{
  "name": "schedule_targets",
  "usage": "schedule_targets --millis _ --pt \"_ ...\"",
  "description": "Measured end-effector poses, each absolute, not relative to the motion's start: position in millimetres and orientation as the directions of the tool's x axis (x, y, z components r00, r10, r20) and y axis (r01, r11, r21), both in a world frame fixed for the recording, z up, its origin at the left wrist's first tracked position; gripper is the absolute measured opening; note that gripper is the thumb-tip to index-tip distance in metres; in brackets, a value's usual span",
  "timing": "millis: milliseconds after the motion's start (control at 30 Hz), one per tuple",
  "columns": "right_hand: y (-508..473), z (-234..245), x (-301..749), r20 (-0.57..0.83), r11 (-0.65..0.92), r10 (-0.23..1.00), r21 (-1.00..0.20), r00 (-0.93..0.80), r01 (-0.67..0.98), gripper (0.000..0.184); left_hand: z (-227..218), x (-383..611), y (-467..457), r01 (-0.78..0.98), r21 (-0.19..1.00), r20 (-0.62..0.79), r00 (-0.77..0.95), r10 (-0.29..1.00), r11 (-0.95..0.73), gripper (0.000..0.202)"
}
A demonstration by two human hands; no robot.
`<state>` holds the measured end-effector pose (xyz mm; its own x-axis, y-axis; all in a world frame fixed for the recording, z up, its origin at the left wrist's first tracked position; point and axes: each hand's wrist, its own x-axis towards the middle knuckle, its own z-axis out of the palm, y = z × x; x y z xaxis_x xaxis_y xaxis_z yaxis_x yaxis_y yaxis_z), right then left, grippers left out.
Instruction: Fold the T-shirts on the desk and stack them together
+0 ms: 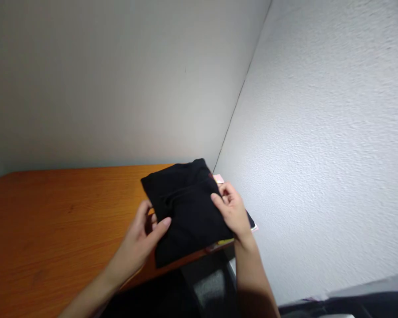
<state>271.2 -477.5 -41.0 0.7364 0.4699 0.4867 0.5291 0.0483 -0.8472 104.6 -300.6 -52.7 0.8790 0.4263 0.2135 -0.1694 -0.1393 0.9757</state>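
A folded piece of black cloth (195,216) is held up between both hands over the right end of the table; which garment it is, if one, I cannot tell. My left hand (146,227) pinches its left edge, thumb on top and fingers underneath. On the opposite edge, my right hand (232,205) grips with the thumb on the near face and the fingers behind. A few creases run across the cloth's upper left part. Small pink paper-like bits (218,178) show behind it, partly hidden by the cloth and my right hand.
An orange-brown wooden table (53,221) stretches to the left, its front edge below the cloth. A grey wall (119,88) rises behind it, and a white textured wall (325,145) stands close on the right. Dark items lie below the table edge.
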Motion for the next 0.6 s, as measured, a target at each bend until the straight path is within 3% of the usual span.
schedule_targets --millis 133,200,267,367,467,600 --pt "-531 -17 330 0.466 -0.016 0.396 -0.858 0.791 0.514 0.033 -41 147 -327 -0.253 0.968 0.25 0.952 0.176 -0.006 0.037" --pt "-557 -34 358 0.357 -0.231 0.388 -0.855 0.85 0.465 0.033 -58 152 -332 -0.265 0.963 0.268 0.958 0.101 -0.051 0.046" --pt "-584 -68 378 0.246 -0.499 0.348 -0.769 0.905 0.4 0.035 -85 141 -329 -0.243 0.94 0.272 0.957 0.097 -0.239 0.051" --pt "-621 -128 389 0.143 -0.715 0.303 -0.62 0.942 0.324 0.047 -135 105 -305 -0.086 0.845 0.234 0.947 0.219 -0.528 0.049" --pt "-642 -172 384 0.063 -0.676 0.326 -0.682 0.943 0.279 0.057 -178 63 -262 0.085 0.769 0.224 0.892 0.392 -0.633 0.047" --pt "-642 -187 370 0.055 -0.614 0.368 -0.736 0.928 0.287 0.058 -219 18 -194 0.286 0.638 0.295 0.766 0.571 -0.715 0.044"
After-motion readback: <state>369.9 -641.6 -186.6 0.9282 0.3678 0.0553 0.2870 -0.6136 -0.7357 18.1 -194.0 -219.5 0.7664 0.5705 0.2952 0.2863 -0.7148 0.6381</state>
